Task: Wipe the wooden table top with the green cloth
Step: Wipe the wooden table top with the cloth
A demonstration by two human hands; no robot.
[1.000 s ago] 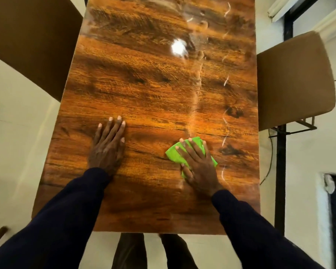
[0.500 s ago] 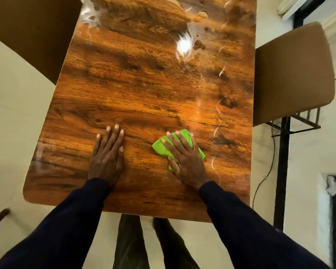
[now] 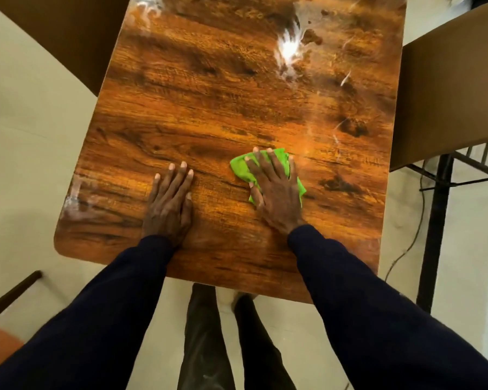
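- The wooden table top [image 3: 209,108] is a glossy rectangular slab with rounded near corners. Its orange-brown veneer is crossed by dark, wavy grain and knot-like blotches.
- A bright white glare [image 3: 289,47] sits on the far right part of the table top, with thin pale streaks running down from it towards the near edge.
- Cloudy whitish smears [image 3: 74,195] mark the near left corner of the table top.
- The green cloth [image 3: 238,168] is a small, soft, crumpled piece of bright lime fabric. It lies flat on the near half of the table top, right of centre.
- The right hand [image 3: 276,190] presses palm-down on the cloth, its fingers straight and slightly fanned. Green edges show at the fingertips and beside the palm.
- The left hand [image 3: 169,204] rests flat on bare wood on the near half of the table top, left of the cloth and apart from it. Its fingers are straight and close together.
- Both arms wear smooth dark navy sleeves [image 3: 110,291] that cross the near edge of the table top.
- A brown padded chair [image 3: 448,88] with a flat, squarish back stands at the right edge of the table top on a thin black metal frame [image 3: 437,220].
- Another brown chair [image 3: 68,32] stands at the far left edge of the table top.
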